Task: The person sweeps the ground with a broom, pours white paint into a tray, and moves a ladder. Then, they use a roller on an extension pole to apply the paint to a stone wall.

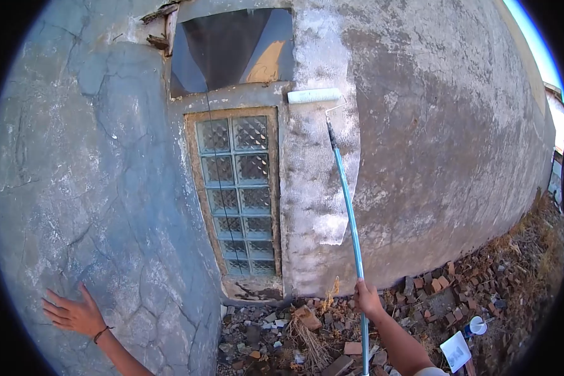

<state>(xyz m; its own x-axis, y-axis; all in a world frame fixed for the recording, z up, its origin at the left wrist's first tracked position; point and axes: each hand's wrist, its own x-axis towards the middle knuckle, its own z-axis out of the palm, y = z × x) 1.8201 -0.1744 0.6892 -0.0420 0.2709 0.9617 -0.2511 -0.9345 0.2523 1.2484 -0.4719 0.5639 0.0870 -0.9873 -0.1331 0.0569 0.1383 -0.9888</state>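
Observation:
My right hand [367, 298] is wrapped round a long blue extension pole [351, 219]. At the pole's top, a white paint roller [313, 96] lies against the wall, just right of the window's upper corner. Around and below the roller runs a vertical strip of white paint [323, 144] on the rough grey wall [413, 138]. My left hand [74, 313], fingers spread, is at the cracked bluish wall [106, 207] on the left, with a dark band on its wrist. The pole's lower end leaves the view at the bottom.
A glass-block window [238, 194] sits beside the painted strip, under a dark panel [235, 47]. Broken bricks and rubble [445, 291] cover the ground. At the lower right stand a white tray [455, 351] and a small paint bucket [477, 325]. Dry grass [310, 344] pokes through the debris.

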